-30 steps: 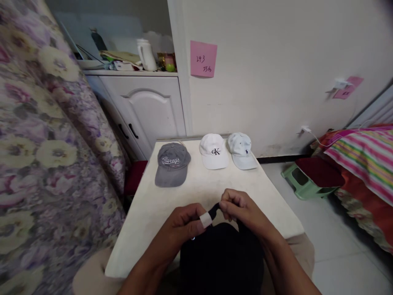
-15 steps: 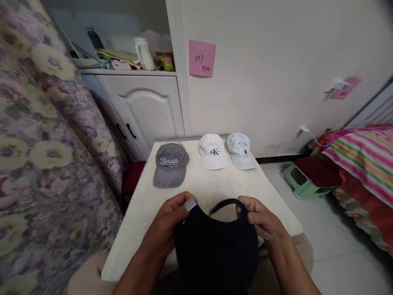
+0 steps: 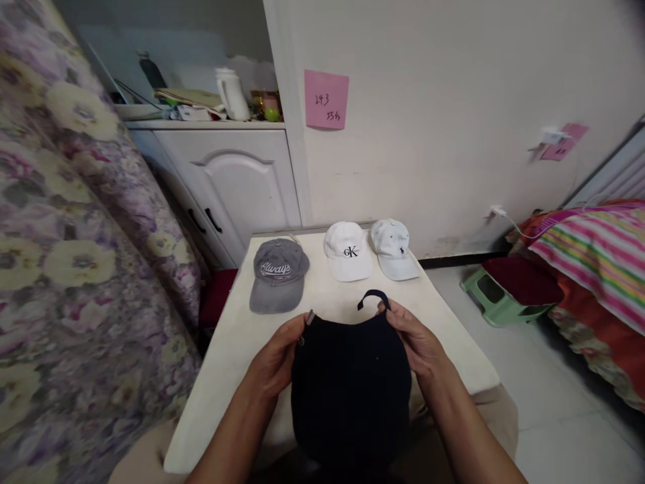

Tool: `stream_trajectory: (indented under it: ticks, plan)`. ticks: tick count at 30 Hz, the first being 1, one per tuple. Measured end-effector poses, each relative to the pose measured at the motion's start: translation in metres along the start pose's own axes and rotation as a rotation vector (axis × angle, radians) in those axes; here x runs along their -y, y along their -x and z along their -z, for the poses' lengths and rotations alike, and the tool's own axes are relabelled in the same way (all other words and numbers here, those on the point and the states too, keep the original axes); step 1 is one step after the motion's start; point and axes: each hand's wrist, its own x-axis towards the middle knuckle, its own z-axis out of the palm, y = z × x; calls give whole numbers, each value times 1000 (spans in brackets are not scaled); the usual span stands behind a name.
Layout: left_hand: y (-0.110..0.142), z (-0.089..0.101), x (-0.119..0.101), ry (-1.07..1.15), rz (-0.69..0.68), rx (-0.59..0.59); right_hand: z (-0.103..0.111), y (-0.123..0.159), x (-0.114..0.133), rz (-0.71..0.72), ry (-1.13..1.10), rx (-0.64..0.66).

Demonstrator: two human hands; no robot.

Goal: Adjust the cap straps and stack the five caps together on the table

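Between my hands is a black baseball cap [image 3: 351, 390], held over the near part of the table with its back edge facing away from me. My left hand [image 3: 276, 356] is closed on the cap's left back corner, beside a small metal buckle [image 3: 310, 317]. The right back corner is pinched by my right hand [image 3: 410, 336], and a loose strap [image 3: 373, 294] curls up from there, its free end apart from the buckle. Beyond the cap lie a grey cap [image 3: 279, 275] with "Always" lettering, a white cap [image 3: 349, 251] with "CK" letters, and a pale blue cap [image 3: 394, 249].
The cream table [image 3: 216, 390] stands against the wall and a white cabinet [image 3: 236, 181]. A floral curtain [image 3: 85, 269] hangs at the left. On the right are a green stool [image 3: 488, 296] with a dark red top and a bed with a striped cover [image 3: 599, 249].
The black cap and both hands have moved forward, away from me, and the cap has tilted so more of its crown shows. The strap's end now points up and left, clear of the cap.
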Motion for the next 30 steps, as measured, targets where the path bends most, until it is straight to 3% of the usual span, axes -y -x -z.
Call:
stream_trajectory:
  ticks: [4, 12, 21, 26, 30]
  plan:
    - [-7, 12, 4, -28, 56, 70, 12, -12, -2, -16, -21, 9]
    - [-32, 23, 8, 99, 54, -17, 48, -21, -32, -80, -104, 50]
    - [-55, 50, 19, 148, 67, -115, 68, -37, -43, -71, -224, -67]
    - [-76, 73, 30, 299, 224, -211, 91, -40, -57, -178, -314, -105]
    - [-91, 92, 41, 342, 320, -263, 105, -36, -79, -172, -383, -93]
